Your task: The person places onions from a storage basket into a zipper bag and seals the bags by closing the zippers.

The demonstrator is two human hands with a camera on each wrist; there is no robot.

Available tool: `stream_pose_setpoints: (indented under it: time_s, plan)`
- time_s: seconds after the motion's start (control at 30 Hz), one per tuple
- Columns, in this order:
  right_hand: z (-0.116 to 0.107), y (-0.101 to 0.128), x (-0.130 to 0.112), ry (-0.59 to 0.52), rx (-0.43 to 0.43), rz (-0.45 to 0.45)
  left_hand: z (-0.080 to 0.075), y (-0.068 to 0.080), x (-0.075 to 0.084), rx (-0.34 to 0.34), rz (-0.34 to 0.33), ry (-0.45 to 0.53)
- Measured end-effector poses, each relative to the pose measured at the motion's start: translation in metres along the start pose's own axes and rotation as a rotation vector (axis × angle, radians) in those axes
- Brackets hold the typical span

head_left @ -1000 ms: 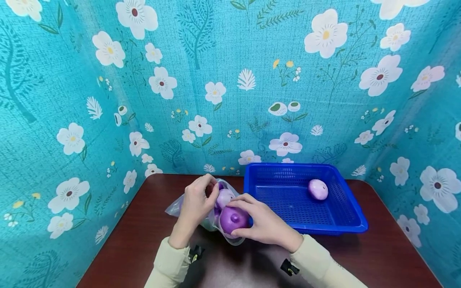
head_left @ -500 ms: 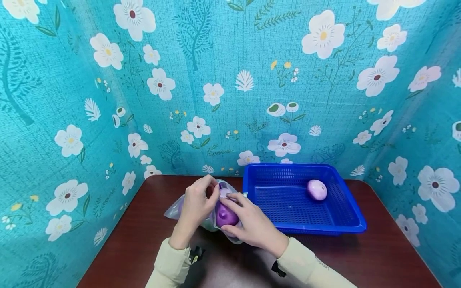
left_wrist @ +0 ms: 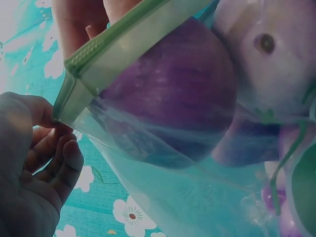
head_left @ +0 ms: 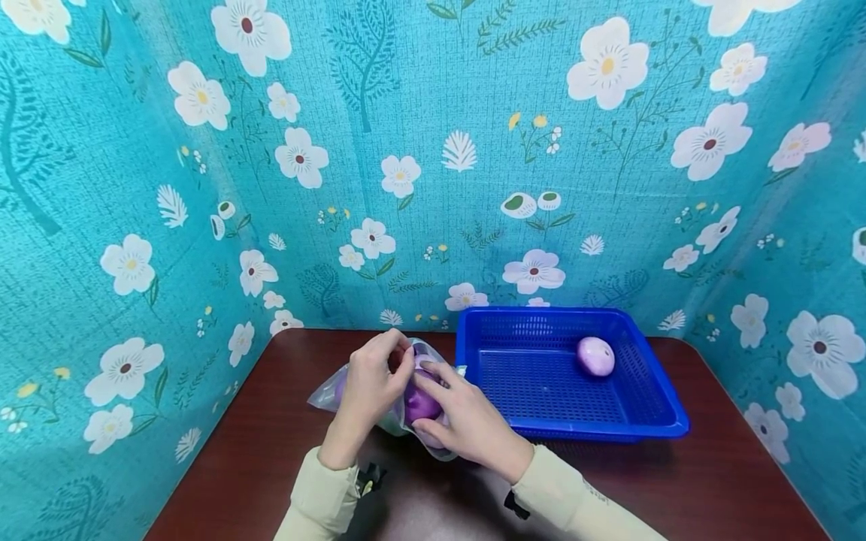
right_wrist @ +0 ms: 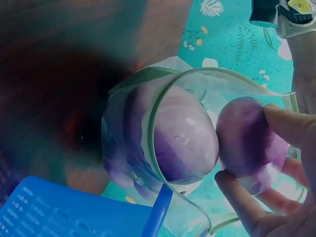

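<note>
Hands first: your left hand [head_left: 368, 391] pinches the rim of a clear zip bag [head_left: 338, 391] and holds its mouth open. Your thumb and fingers are curled on the plastic edge. In the left wrist view you can see the green zip strip [left_wrist: 118, 54] of the bag, right beside your fingers [left_wrist: 59, 163].

Your right hand [head_left: 467, 421] is at the mouth of the bag. Its fingers are curled round a dark purple onion [head_left: 421, 403], so it has a firm hold on it. The onion sits right at the bag's opening, between your two hands. In the right wrist view your fingertips [right_wrist: 237, 197] press on that onion [right_wrist: 249, 143], and a paler purple onion [right_wrist: 185, 140] lies just beside it inside the bag.

The bag rests on the dark brown table [head_left: 257, 451], near you and a bit to the left.

To the right of your hands is a blue basket [head_left: 649, 421], farther back on the table. One pale purple onion [head_left: 595, 355] lies in it, at its far right side, well apart from your hands.

All around the table stands a teal wall with white flowers [head_left: 473, 113].
</note>
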State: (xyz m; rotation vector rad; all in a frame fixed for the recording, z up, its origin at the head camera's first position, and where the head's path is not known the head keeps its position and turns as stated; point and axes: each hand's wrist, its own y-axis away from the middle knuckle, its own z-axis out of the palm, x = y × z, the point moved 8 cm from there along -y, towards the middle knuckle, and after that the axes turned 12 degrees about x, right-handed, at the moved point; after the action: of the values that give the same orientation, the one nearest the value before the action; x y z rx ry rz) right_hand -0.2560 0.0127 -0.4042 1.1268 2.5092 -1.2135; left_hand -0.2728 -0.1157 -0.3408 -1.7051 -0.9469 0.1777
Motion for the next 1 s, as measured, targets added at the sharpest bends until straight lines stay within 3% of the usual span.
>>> stream_pose_setpoints:
  time_s: [0.33, 0.77, 1.0]
  plan:
    - [0.0007, -0.0045, -0.0005, 0.061, 0.037, 0.004, -0.0006, -0.0010, 0.0014, -0.006, 0.004, -0.002]
    - [0.0035, -0.0049, 0.0011, 0.032, 0.018, 0.075, -0.0010, -0.0010, -0.0005, -0.006, -0.002, 0.009]
    - [0.0032, -0.0014, 0.0011, 0.054, 0.025, 0.050, -0.0018, 0.0009, -0.0019, 0.003, -0.003, 0.008]
